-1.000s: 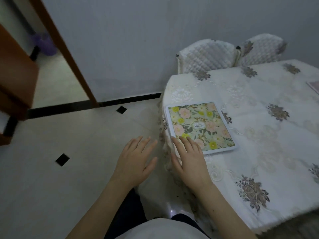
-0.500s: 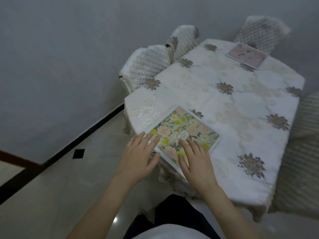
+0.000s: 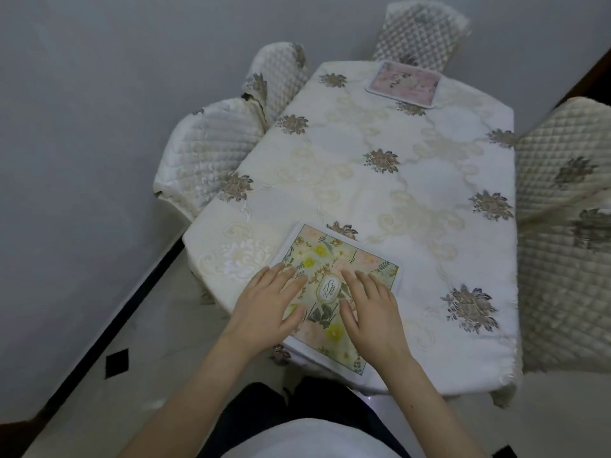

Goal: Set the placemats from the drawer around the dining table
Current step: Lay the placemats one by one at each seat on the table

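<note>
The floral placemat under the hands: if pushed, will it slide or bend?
The floral placemat lies flat with straight edges, so it is probably fairly stiff. Under the flat left hand and right hand, it would likely slide, perhaps wrinkling the tablecloth.

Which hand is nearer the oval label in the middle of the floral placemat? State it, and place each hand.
Right. The right hand lies flat on the floral placemat with fingers against the oval label; the left hand rests flat on the mat's left part, slightly farther off.
</note>
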`<control>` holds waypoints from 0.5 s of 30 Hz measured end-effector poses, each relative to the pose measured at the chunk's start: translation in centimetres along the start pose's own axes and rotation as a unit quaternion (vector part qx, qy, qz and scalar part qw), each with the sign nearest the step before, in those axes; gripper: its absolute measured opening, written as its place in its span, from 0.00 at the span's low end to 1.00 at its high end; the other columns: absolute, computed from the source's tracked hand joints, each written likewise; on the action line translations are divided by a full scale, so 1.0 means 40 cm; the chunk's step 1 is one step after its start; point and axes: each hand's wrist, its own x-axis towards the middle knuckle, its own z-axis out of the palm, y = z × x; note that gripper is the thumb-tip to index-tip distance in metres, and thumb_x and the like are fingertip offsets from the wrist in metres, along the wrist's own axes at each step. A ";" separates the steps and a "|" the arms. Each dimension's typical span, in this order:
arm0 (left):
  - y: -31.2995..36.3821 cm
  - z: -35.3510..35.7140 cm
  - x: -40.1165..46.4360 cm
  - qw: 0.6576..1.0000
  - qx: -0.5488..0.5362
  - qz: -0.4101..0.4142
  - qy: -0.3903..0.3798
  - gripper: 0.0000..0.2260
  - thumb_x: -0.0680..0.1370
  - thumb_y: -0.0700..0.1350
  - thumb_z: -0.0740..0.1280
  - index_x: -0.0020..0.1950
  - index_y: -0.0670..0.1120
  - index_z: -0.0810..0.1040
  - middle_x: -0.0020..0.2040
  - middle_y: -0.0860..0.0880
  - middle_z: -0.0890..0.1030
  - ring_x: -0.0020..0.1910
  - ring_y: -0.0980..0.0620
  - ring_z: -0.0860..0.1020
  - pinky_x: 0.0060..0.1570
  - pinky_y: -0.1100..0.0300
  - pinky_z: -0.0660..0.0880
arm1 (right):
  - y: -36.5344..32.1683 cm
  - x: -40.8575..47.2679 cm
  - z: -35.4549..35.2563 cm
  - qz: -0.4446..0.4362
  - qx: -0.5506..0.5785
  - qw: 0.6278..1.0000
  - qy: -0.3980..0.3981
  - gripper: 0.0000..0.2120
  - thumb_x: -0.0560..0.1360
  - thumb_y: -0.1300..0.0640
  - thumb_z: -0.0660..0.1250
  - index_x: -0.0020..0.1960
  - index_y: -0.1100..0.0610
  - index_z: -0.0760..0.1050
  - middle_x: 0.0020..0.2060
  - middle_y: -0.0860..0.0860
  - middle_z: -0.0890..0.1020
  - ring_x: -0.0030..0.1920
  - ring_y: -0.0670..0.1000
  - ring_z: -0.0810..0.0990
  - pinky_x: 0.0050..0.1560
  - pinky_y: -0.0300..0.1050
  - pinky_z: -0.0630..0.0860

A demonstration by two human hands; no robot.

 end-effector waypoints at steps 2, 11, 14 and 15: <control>-0.025 0.006 0.033 1.000 -0.004 0.007 -0.011 0.23 0.78 0.56 0.55 0.69 0.50 0.73 0.67 0.48 0.75 0.69 0.46 0.69 0.70 0.53 0.59 | 0.000 0.016 0.005 0.015 -0.003 1.000 0.015 0.23 0.79 0.48 0.53 0.73 0.52 0.65 0.67 0.54 0.74 0.68 0.57 0.70 0.65 0.55 0.68; -0.157 0.105 0.151 0.980 -0.049 0.000 -0.194 0.35 0.71 0.64 0.44 0.77 0.54 0.56 0.77 0.47 0.57 0.76 0.49 0.54 0.72 0.53 0.55 | 0.057 0.047 0.109 0.246 0.027 0.967 -0.056 0.27 0.79 0.52 0.57 0.76 0.52 0.57 0.73 0.55 0.65 0.70 0.57 0.66 0.66 0.55 0.68; -0.189 0.135 0.178 0.973 -0.032 -0.019 -0.227 0.30 0.78 0.56 0.56 0.78 0.51 0.53 0.78 0.43 0.52 0.76 0.46 0.51 0.72 0.51 0.55 | 0.058 0.044 0.134 0.308 0.028 0.947 -0.086 0.29 0.78 0.51 0.57 0.77 0.50 0.54 0.73 0.58 0.63 0.68 0.60 0.67 0.63 0.56 0.69; -0.195 0.144 0.183 0.972 -0.027 -0.030 -0.232 0.30 0.78 0.53 0.59 0.78 0.51 0.52 0.78 0.41 0.51 0.76 0.44 0.51 0.72 0.50 0.56 | 0.057 0.042 0.142 0.328 0.032 0.939 -0.096 0.30 0.77 0.50 0.57 0.77 0.49 0.53 0.72 0.59 0.63 0.66 0.61 0.68 0.61 0.56 0.70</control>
